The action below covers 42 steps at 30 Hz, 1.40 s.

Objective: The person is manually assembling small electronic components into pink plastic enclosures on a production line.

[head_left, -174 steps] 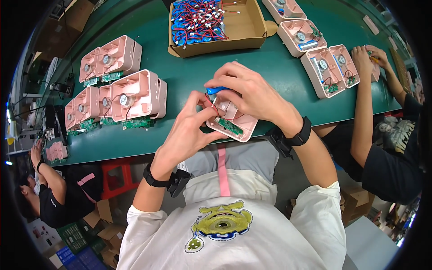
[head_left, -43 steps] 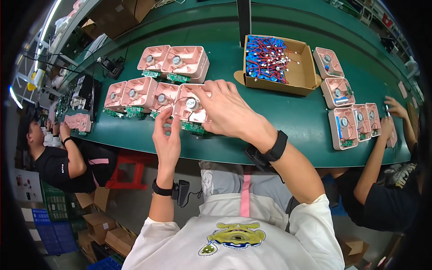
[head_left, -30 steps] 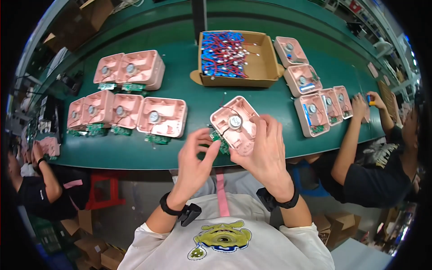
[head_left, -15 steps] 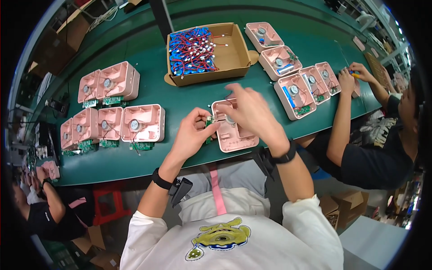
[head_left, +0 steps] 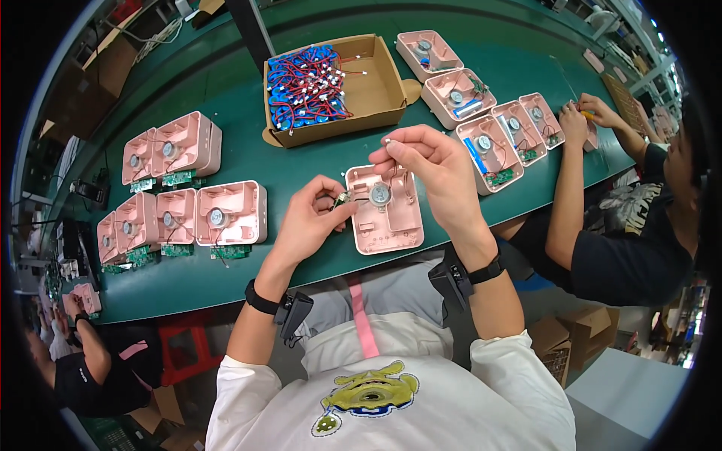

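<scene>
In front of me an open pink plastic housing [head_left: 385,242] lies on the table, with a round silver speaker [head_left: 380,194] in its middle. My left hand [head_left: 307,219] is closed at its left edge, pinching a small green circuit board [head_left: 342,199] mostly covered by the fingers. Above the housing's upper right, my right hand [head_left: 440,169] pinches a thin wire with a small white connector [head_left: 387,140] at the fingertips. Dark wire runs down from there into the housing. Where it ends inside is hard to see.
Beyond the housing stands a cardboard box [head_left: 383,116] of blue batteries [head_left: 289,101] with red and black leads. Pink housings with speakers and green boards sit at left [head_left: 256,214] and right [head_left: 492,180]. To the right a co-worker's hands [head_left: 575,120] work on another housing.
My right hand has lifted off the housing's interior, uncovering the speaker, and now shows a white connector at its fingertips. The left hand and board have shifted slightly left. The view has turned a little.
</scene>
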Each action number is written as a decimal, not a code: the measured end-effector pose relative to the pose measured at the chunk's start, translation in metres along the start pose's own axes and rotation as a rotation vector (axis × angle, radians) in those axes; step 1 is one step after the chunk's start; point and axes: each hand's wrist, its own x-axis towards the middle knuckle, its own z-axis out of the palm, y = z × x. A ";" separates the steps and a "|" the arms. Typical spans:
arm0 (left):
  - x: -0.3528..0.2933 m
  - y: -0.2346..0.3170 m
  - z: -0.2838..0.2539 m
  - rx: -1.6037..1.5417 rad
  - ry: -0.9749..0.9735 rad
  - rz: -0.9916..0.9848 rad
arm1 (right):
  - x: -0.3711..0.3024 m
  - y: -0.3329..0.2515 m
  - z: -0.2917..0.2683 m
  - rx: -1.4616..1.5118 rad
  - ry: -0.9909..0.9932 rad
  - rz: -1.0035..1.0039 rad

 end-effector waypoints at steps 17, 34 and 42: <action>-0.013 0.000 0.020 0.161 0.291 0.240 | -0.017 0.005 0.011 -0.743 -0.058 -0.045; -0.022 -0.006 0.046 0.335 0.466 0.465 | -0.026 0.043 0.031 -1.038 -0.008 -0.273; -0.024 0.001 0.051 0.477 0.513 0.513 | -0.028 0.050 0.040 -1.089 0.064 -0.351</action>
